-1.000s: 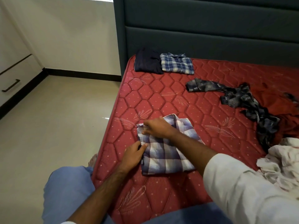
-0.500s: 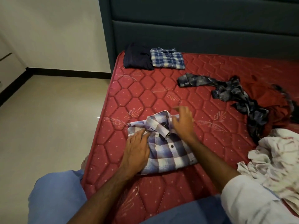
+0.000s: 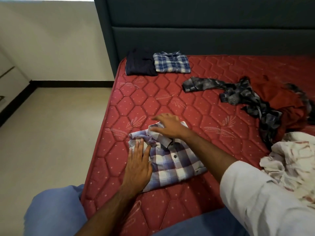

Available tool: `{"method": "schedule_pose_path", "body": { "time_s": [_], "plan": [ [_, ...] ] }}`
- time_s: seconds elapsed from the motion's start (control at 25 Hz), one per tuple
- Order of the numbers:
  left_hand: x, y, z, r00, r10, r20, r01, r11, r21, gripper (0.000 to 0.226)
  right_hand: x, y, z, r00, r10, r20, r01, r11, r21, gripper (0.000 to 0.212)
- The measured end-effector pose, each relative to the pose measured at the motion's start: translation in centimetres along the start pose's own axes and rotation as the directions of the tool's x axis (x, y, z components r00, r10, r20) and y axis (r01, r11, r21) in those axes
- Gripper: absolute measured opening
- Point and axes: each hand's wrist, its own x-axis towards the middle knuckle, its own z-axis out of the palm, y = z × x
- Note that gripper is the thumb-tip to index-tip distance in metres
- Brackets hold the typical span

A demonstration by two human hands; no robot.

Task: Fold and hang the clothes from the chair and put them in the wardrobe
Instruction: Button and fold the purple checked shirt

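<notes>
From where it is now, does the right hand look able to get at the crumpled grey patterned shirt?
Probably yes: the right hand rests on the purple plaid shirt, and only bare mattress lies between it and the grey patterned shirt.

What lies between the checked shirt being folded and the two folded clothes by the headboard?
Only bare red mattress, in the head view, separates the checked shirt from the folded dark garment and blue plaid shirt.
</notes>
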Motion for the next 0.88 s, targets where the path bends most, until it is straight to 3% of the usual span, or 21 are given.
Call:
{"method": "schedule_pose_path", "body": {
  "time_s": [0.12, 0.24, 0.32, 0.44, 0.56, 0.72, 0.8, 0.88],
  "plan": [
    [-0.1, 0.3, -0.2, 1.000, 0.025, -0.017, -0.023, 0.995, 0.100, 0.080, 3.0, -1.1, 0.7, 0.966, -0.036, 0.257, 0.081, 0.983, -0.167, 0.061],
    [0.2, 0.3, -0.7, 0.996, 0.089, -0.009, -0.086, 0.980, 0.177, 0.086, 4.1, -1.1, -1.0, 0.953, -0.090, 0.289, 0.134, 0.982, -0.136, 0.034],
    [0.5, 0.0, -0.5, 0.995, 0.096, 0.024, -0.099, 0.977, 0.192, 0.087, 4.4, -1.0, -2.6, 0.950, -0.132, 0.282, 0.151, 0.987, -0.050, 0.030],
    [0.9, -0.3, -0.1, 0.994, 0.051, 0.097, -0.070, 0.976, 0.205, 0.084, 4.8, -0.3, -3.1, 0.972, -0.186, 0.146, 0.192, 0.981, -0.028, 0.028],
    [1.2, -0.2, -0.4, 0.991, 0.036, 0.131, -0.066, 0.971, 0.229, 0.075, 5.1, 0.9, -0.5, 0.984, -0.125, 0.124, 0.135, 0.988, -0.071, 0.034],
    [2.7, 1.6, -2.1, 0.996, 0.076, -0.052, -0.069, 0.990, 0.126, 0.063, 3.8, 1.7, 0.2, 0.998, 0.009, -0.068, 0.006, 0.976, 0.216, 0.048],
    [3.9, 2.2, -1.9, 0.997, 0.036, -0.071, -0.035, 0.999, 0.023, 0.065, 1.6, 3.4, -0.2, 0.959, 0.142, -0.246, -0.103, 0.981, 0.162, 0.050],
    [4.6, 2.0, -0.5, 1.000, -0.009, 0.022, 0.008, 0.999, 0.049, 0.076, -2.0, 6.1, -0.2, 0.854, 0.346, -0.388, -0.340, 0.936, 0.086, 0.049]
  ]
}}
